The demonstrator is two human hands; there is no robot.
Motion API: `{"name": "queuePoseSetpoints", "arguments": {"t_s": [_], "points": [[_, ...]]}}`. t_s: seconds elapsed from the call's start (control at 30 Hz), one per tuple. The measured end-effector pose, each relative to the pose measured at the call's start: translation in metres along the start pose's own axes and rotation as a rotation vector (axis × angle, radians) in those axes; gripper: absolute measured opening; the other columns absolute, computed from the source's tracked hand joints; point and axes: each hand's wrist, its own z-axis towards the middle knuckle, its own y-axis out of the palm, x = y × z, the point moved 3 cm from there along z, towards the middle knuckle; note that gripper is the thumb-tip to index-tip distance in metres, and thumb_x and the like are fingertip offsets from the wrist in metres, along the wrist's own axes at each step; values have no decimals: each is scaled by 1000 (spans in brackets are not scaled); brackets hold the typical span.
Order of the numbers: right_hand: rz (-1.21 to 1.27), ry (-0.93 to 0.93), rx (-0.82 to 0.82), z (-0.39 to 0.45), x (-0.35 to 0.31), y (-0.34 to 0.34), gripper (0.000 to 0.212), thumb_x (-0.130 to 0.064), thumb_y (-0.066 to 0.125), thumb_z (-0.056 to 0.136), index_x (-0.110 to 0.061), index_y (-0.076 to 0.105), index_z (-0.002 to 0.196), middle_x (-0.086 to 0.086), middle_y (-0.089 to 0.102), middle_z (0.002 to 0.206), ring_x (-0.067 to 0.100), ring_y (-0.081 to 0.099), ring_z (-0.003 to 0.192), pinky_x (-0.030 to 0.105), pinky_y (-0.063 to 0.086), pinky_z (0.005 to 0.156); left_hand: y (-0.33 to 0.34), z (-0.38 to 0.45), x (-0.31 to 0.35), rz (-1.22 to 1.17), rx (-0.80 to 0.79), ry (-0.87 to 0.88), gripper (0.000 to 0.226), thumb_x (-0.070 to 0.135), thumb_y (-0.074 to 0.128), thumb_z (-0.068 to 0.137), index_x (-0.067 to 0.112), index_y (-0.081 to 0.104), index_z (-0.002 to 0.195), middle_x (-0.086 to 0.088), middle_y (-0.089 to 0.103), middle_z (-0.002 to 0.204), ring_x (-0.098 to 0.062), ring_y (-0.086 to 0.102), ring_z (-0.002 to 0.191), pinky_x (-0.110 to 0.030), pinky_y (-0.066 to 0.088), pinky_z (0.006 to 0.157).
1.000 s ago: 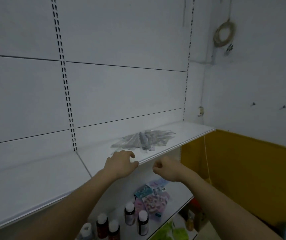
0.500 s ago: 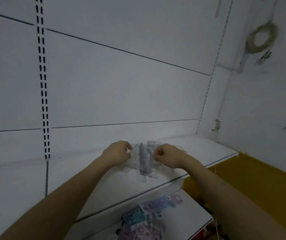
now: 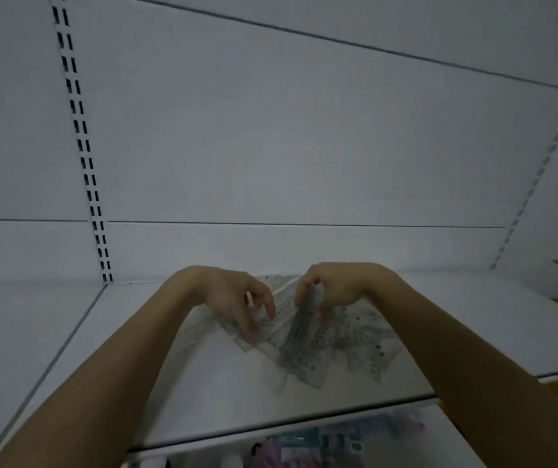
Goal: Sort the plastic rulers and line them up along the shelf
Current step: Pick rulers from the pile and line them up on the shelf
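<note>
Gripping rulers (image 3: 308,336) w/ right hand (image 3: 330,287), markings unreadable

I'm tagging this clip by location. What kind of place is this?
Probably a shop aisle: white retail shelf on slotted uprights, a pile of plastic rulers, packaged goods on the shelf below.

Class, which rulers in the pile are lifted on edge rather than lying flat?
The bundle of rulers gripped by the right hand; the others lie fanned flat on the shelf.
</note>
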Motion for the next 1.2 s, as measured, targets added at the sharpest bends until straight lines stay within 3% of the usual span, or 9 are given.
{"name": "queuePoseSetpoints", "arguments": {"t_s": [0.1, 0.2, 0.3, 0.43, 0.6, 0.77, 0.87, 1.0, 1.2], "points": [[55, -133, -1, 9, 11, -2, 28, -28, 80, 76, -32, 71, 103, -12, 54, 108, 13, 55, 105, 33, 48, 91, 3, 4, -10, -101, 69, 3, 26, 31, 83, 72, 32, 71, 95, 6, 61, 105, -19, 59, 103, -32, 49, 91], [133, -226, 17, 23, 21, -2, 20, -34, 81, 75, -32, 74, 93, -13, 63, 100, 4, 58, 91, 26, 49, 80, 7, 8, -26, -165, 208, -7, 10, 34, 78, 78, 33, 71, 84, 1, 68, 91, -13, 61, 83, -38, 51, 86], [186, -283, 53, 35, 28, -2, 18, -34, 81, 75, -30, 73, 91, -9, 67, 97, 1, 58, 82, 20, 45, 73, 7, 6, -39, -199, 290, -66, 13, 45, 74, 78, 36, 69, 87, 7, 66, 83, -10, 59, 76, -32, 50, 79], [266, -349, 119, 43, 34, -1, 16, -30, 81, 76, -25, 71, 87, -7, 68, 92, 12, 60, 86, 29, 49, 78, 3, 4, -41, -235, 273, -90, 15, 46, 71, 81, 34, 70, 90, 6, 69, 90, -21, 62, 86, -34, 51, 82], [355, -372, 146, 39, 43, 5, 13, -27, 80, 75, -25, 70, 82, -6, 68, 85, 9, 61, 82, 28, 50, 77, 4, 3, -38, -284, 252, -62, 8, 32, 74, 82, 25, 71, 86, 11, 69, 84, -7, 59, 78, -24, 48, 76], [401, -391, 124, 29, 43, -4, 12, -20, 80, 76, -23, 68, 79, -10, 70, 81, 5, 65, 77, 18, 53, 75, -3, 0, -38, -470, 356, -10, 15, 14, 73, 83, 7, 60, 86, -7, 67, 77, -19, 61, 72, -38, 47, 74], [407, -408, 163, 20, 43, -9, 11, -16, 75, 80, -25, 69, 81, -11, 70, 83, 4, 66, 78, 13, 51, 73, -9, -4, -38, -512, 452, 24, 19, 17, 72, 84, 6, 57, 89, -11, 68, 72, -25, 65, 65, -34, 49, 62], [379, -418, 368, 22, 34, -8, 9, -18, 69, 86, -27, 67, 87, -7, 68, 83, 14, 64, 76, 31, 54, 75, -16, -10, -44, -501, 582, 1, 14, 23, 70, 86, 17, 61, 93, -13, 67, 76, -29, 64, 55, -35, 52, 57], [435, -394, 530, 21, 30, -11, 14, -19, 61, 92, -31, 68, 92, -15, 64, 75, 9, 59, 58, 17, 47, 59, -22, -15, -50, -346, 797, -36, 14, 30, 53, 97, 36, 65, 102, 3, 61, 66, -17, 52, 44, -28, 46, 50]]}}
